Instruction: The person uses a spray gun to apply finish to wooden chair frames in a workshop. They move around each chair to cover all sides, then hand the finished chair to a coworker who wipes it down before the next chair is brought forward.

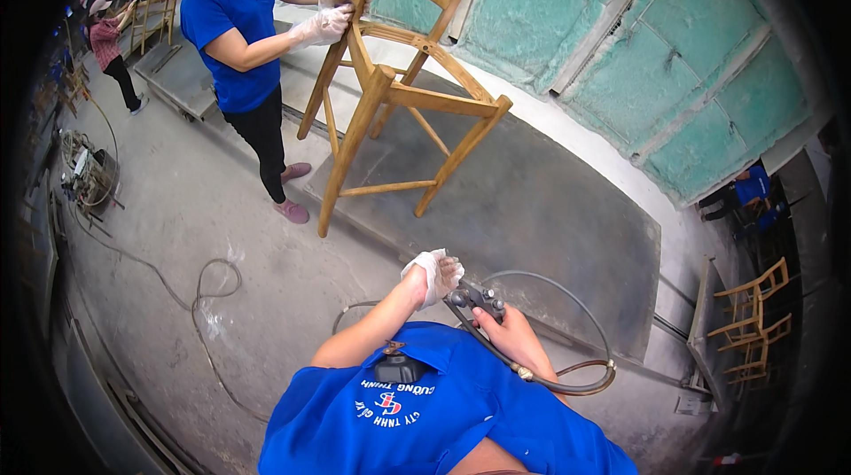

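My right hand [510,333], bare, is closed around a spray gun [479,299] with dark hoses attached, low in front of my chest. Just left of the gun is my left hand [434,277] in a thin white glove, its fingers loosely extended and nothing visible in them. Ahead of me a wooden chair frame [399,94] without a seat panel stands tilted in view. A co-worker in a blue shirt [235,32] grips its backrest with both gloved hands [324,25].
Under the chair lies a wide grey panel [550,218]. A loose hose [199,298] snakes over the floor at left, near a tangled heap of hoses [87,169]. Green filter-like panels [550,14] line the far wall. More chair frames [753,320] stand at right.
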A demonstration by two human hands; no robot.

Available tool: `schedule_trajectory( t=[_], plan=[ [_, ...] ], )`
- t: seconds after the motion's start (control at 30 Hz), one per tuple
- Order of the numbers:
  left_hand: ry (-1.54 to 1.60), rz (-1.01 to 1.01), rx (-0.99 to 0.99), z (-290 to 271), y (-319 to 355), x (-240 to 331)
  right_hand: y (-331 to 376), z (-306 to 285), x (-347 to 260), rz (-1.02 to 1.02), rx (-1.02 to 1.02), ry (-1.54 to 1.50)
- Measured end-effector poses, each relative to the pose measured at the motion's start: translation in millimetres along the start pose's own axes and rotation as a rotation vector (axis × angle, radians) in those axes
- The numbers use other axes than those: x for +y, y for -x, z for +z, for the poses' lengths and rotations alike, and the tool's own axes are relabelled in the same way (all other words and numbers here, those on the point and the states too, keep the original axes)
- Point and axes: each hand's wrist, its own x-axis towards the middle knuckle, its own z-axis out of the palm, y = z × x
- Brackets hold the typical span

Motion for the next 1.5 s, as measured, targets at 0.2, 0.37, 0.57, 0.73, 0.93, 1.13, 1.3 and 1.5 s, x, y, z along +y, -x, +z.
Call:
schedule_trajectory(
  t=[0.2, 0.37, 0.57, 0.73, 0.93, 1.13, 1.3, 1.5],
  plan=[
    [-0.014, -0.002, 0.029, 7.5, 8.1, 0.0, -0.2, 0.9, -1.1, 0.000, 0.002, 0.008],
    [-0.006, -0.015, 0.001, 3.2, 12.1, 3.1, -0.8, 4.9, -1.6, -0.018, 0.003, 0.006],
    [0.016, -0.007, 0.036, 10.5, 12.6, 2.2, -3.3, 3.1, 2.2, -0.027, 0.002, 0.035],
    [-0.010, -0.019, 0.063, 18.8, 12.0, 0.6, -3.7, -0.8, 5.9, -0.020, 0.000, -0.005],
    [0.031, -0.026, 0.058, 15.7, 13.0, 0.0, -2.8, 2.4, 9.0, -0.020, 0.001, -0.029],
    [0.025, -0.021, 0.061, 15.2, 12.2, -0.3, -2.6, 3.0, 8.3, -0.011, -0.006, -0.018],
    [0.032, -0.032, 0.022, 11.8, 12.2, 0.1, -2.0, 3.3, 8.3, -0.010, -0.023, -0.036],
    [0.034, -0.051, 0.017, 7.7, 13.7, 1.7, -2.0, 8.8, 7.8, 0.002, -0.024, -0.009]
  ],
)
